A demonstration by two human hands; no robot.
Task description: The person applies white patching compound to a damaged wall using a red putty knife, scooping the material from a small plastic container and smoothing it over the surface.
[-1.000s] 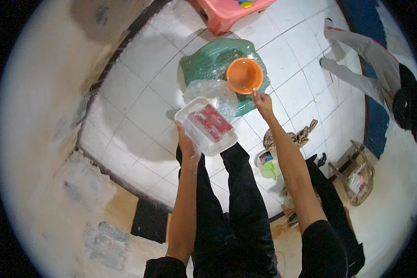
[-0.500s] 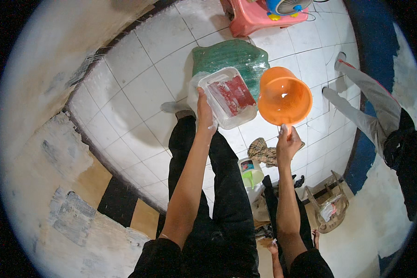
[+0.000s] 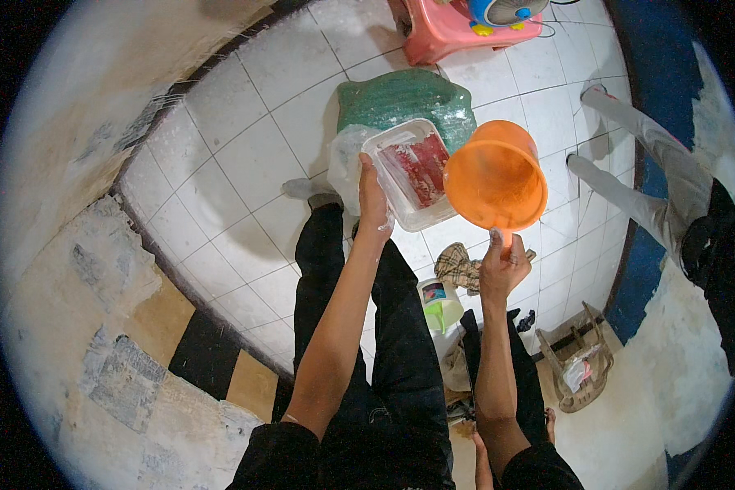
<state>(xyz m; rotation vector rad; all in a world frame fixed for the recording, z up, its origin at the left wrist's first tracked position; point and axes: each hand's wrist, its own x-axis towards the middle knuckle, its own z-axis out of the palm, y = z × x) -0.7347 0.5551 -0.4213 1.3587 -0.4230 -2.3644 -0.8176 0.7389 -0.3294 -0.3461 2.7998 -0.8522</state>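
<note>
My left hand [image 3: 373, 204] grips the near edge of a clear plastic container [image 3: 410, 173] with red pieces inside, held out over the white tiled floor. My right hand [image 3: 502, 265] holds the handle of an orange plastic dipper [image 3: 495, 178], tilted with its mouth toward the container's right side. Below both lies a green basin [image 3: 406, 98] with a clear plastic bag [image 3: 345, 159] at its near left rim.
A pink plastic stool [image 3: 453, 31] stands beyond the basin. Another person [image 3: 670, 188] in light trousers lies or sits at the right by a blue wall. A checked cloth [image 3: 461, 268], a green-and-white bottle [image 3: 439, 304] and a small wooden stand [image 3: 581, 369] sit near my legs.
My right hand has lifted the orange dipper out of the basin and tilted it toward the container. The container has come up and nearer to me in my left hand.
</note>
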